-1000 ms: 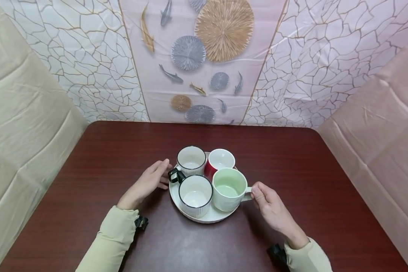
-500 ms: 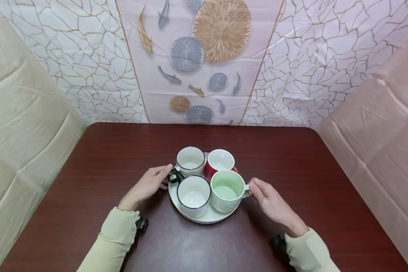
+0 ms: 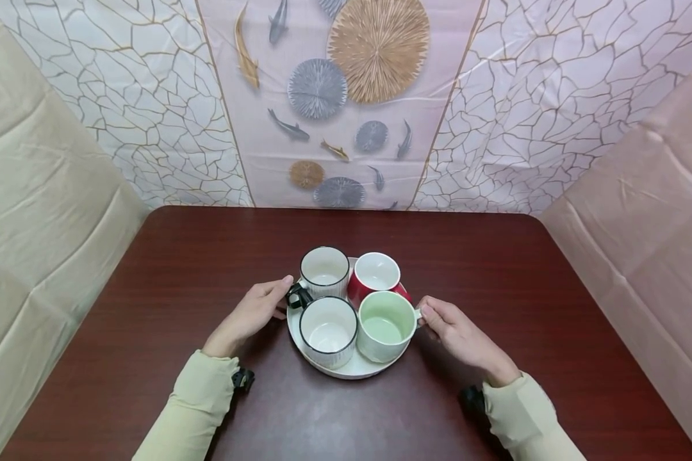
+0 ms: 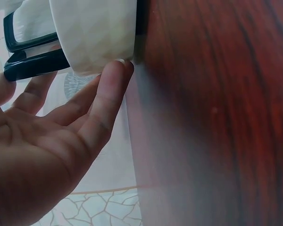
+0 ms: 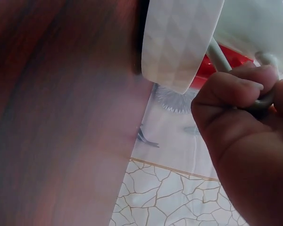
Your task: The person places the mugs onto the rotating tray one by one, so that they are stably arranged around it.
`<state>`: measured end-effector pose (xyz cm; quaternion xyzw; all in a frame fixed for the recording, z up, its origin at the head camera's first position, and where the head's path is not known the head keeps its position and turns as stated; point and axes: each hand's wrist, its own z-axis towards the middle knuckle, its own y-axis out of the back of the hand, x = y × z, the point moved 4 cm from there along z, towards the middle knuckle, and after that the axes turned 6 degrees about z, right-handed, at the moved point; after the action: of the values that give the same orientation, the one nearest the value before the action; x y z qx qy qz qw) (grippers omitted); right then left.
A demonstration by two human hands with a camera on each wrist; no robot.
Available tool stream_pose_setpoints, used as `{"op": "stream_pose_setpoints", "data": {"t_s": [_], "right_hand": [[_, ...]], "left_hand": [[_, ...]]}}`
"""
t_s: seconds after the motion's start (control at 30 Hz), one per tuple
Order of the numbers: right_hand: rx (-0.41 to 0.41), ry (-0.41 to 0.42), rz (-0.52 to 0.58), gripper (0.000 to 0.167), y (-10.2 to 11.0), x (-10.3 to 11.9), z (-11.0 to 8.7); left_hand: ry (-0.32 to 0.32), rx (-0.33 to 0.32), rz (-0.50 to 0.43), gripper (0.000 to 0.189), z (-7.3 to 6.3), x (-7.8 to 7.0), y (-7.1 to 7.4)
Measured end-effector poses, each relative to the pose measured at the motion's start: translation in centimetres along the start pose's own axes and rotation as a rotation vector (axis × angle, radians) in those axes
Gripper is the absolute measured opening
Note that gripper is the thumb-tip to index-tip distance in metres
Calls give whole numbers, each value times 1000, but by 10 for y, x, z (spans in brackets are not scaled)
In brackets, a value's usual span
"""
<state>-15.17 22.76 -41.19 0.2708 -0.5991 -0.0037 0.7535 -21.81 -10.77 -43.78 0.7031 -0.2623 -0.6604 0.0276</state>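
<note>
A round white tray [image 3: 346, 374] carries several mugs, seen in the head view. At front right stands a pale green mug [image 3: 377, 346]; my right hand [image 3: 458, 336] pinches its handle between thumb and curled fingers. Behind it is a red mug [image 3: 356, 291] with a white inside. Two white mugs with dark rims, one in front [image 3: 330, 357] and one behind [image 3: 323, 291], fill the left side, black handles pointing left. My left hand [image 3: 252, 317] is beside those handles. Its extended fingertips touch the tray's faceted side [image 4: 96, 37] in the left wrist view.
The tray sits on a dark red-brown wooden table [image 3: 207, 256]. A patterned cloth [image 3: 375, 147] hangs behind the far edge. Beige padded panels rise at the left [image 3: 40, 211] and right [image 3: 640, 237].
The green mug has shifted slightly left and nearer, its handle turning a little away from me. My right hand moved with it. My left thumb has settled closer to the black handles.
</note>
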Motion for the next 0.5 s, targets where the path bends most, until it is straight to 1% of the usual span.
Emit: {"op": "stream_pose_setpoints", "data": {"t_s": [0.1, 0.2, 0.27, 0.37, 0.43, 0.5], "right_hand": [[1, -36, 4, 23, 0, -2, 2], [-30, -74, 12, 22, -1, -2, 1], [-70, -87, 25, 18, -1, -1, 0], [-154, -95, 47, 10, -2, -2, -2], [-203, -94, 66, 14, -3, -3, -3], [-230, -98, 74, 17, -3, -5, -2]], "left_hand": [[3, 1, -2, 55, 0, 0, 0], [3, 9, -8, 55, -1, 1, -1], [5, 13, -12, 55, -1, 1, -1], [7, 11, -13, 56, 0, 2, 0], [9, 5, -10, 56, 0, 2, 0], [11, -2, -8, 56, 0, 1, 1]]}}
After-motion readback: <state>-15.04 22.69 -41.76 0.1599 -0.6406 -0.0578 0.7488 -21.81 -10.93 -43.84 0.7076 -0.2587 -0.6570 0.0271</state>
